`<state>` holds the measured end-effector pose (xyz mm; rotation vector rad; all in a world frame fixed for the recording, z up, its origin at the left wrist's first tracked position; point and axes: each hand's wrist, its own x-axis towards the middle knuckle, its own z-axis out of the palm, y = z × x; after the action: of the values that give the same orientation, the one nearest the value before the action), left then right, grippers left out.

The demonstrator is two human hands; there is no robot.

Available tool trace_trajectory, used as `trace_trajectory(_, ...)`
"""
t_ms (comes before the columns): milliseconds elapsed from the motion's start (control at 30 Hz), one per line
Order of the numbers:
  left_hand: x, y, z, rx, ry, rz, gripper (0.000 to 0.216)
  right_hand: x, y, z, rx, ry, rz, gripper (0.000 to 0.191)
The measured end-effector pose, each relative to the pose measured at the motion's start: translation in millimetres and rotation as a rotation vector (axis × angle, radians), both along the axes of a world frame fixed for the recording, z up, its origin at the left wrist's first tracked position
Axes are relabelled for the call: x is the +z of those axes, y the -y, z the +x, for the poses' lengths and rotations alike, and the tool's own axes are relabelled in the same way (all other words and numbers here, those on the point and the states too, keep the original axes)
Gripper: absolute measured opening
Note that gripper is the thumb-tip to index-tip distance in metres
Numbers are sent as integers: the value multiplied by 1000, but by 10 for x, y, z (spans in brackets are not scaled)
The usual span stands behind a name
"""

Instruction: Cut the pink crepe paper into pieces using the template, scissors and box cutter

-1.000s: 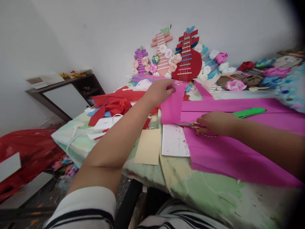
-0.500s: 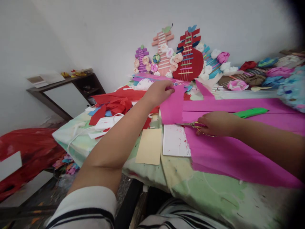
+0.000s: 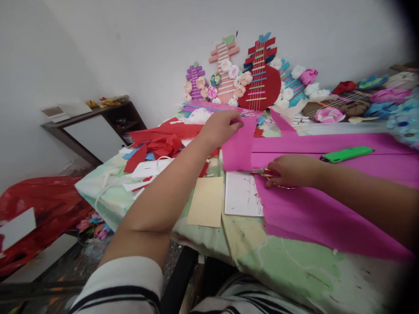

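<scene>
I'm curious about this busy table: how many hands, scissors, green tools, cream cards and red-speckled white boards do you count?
Hands: 2 (left hand, right hand)
Scissors: 1 pair
Green tool: 1
Cream card: 1
Red-speckled white board: 1
Total: 6

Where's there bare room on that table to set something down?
Bare tablecloth shows along the near side, bordered by the white board and pink paper, perhaps sloping. Crowded: the back, with instrument shapes; the left, with red scraps; the middle, where the left hand holds pink paper and the right hand scissors.
</scene>
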<state>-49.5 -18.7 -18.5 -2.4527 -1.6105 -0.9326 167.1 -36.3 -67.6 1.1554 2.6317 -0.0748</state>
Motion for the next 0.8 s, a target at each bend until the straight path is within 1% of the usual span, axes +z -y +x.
trace_trajectory(100, -2, 0, 13, 0, -4, 4, 13, -3, -25, -1, 15, -14, -36, 37)
trace_trajectory(200, -6, -8, 24, 12, -4, -5, 13, -3, -29, 5, 11, -8, -27, 35)
trace_trajectory(300, -7, -26, 25, 20, 0, -3, 11, -13, -24, 20, 9, -3, -28, 37)
trace_trajectory(467, 11, -29, 17, 18, -2, -2, 12, -37, -9, 42, -4, -4, 11, 48)
trace_trajectory(633, 19, -11, 17, 2, -1, -14, 12, 0, 37, -15, 9, -11, 33, 46)
trace_trajectory(800, 9, -5, 11, -2, 6, 4, 12, 33, 58, -92, -3, 27, 33, 42)
